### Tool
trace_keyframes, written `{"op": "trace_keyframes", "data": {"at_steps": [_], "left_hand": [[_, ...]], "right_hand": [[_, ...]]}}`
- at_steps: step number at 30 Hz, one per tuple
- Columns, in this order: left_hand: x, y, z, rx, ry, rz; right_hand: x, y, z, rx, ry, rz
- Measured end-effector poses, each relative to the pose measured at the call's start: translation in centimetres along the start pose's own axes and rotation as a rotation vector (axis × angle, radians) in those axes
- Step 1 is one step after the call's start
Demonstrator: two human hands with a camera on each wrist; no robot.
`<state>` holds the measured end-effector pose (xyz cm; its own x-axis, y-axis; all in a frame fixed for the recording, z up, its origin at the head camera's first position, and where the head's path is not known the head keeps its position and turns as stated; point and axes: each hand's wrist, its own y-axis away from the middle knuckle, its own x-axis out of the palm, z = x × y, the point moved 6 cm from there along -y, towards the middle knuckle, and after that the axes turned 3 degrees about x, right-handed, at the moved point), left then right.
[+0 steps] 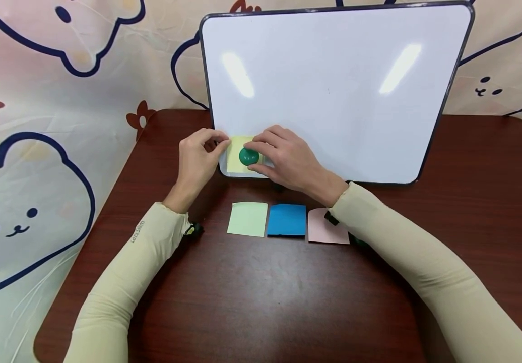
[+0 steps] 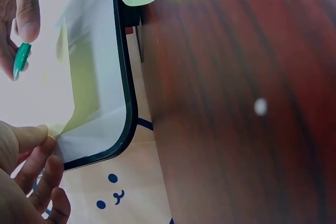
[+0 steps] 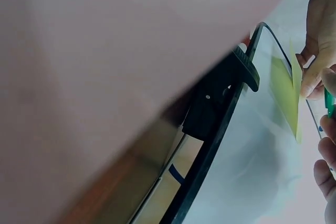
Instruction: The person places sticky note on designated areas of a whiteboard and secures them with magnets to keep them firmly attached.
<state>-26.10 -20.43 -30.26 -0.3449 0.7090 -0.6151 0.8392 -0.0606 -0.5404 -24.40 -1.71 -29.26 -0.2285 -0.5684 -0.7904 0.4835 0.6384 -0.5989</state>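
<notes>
**Yellow sticky note (image 1: 234, 160) and green magnet (image 1: 249, 156), each in a pinch at the whiteboard (image 1: 329, 111)**

The yellow sticky note is at the lower left corner of the whiteboard, between the two hands. The left hand (image 1: 197, 159) pinches it by its left edge, thumb against fingertips. The right hand (image 1: 288, 156) reaches in from the other side, its grip pinching the green magnet between thumb and fingers in front of the note. Whether the magnet touches the paper cannot be told. In both wrist views the note's lower edge stands off the board, with a yellowish patch showing on the surface behind it.

The note is thin, square paper, slightly bent where it is held. The magnet is a round disc, smooth and glossy, and looks slim from the side. The whiteboard is shiny enough to throw back two bright streaks of light; its dark frame has rounded corners, and a black bracket (image 3: 205, 108) clasps the lower edge.

Below, on the dark reddish bench (image 1: 279, 292) with its streaky wood grain, three more squares of paper form a row: a pale green note (image 1: 248, 219), a blue note (image 1: 287, 220) and a pink note (image 1: 322, 231). The right forearm partly covers the pink one. Cream sleeves (image 1: 116, 292), wrinkled in places, cover both arms. Behind hangs a creased backdrop (image 1: 107, 118) printed with outlined cartoon animals.
</notes>
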Motion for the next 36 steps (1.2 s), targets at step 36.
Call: {"op": "trace_keyframes", "data": {"at_steps": [36], "left_hand": [[0.2,-0.1,0.2,0.01,-0.014,-0.002]], "right_hand": [[0.9,-1.2,-0.5,0.034,0.058,0.026]]}}
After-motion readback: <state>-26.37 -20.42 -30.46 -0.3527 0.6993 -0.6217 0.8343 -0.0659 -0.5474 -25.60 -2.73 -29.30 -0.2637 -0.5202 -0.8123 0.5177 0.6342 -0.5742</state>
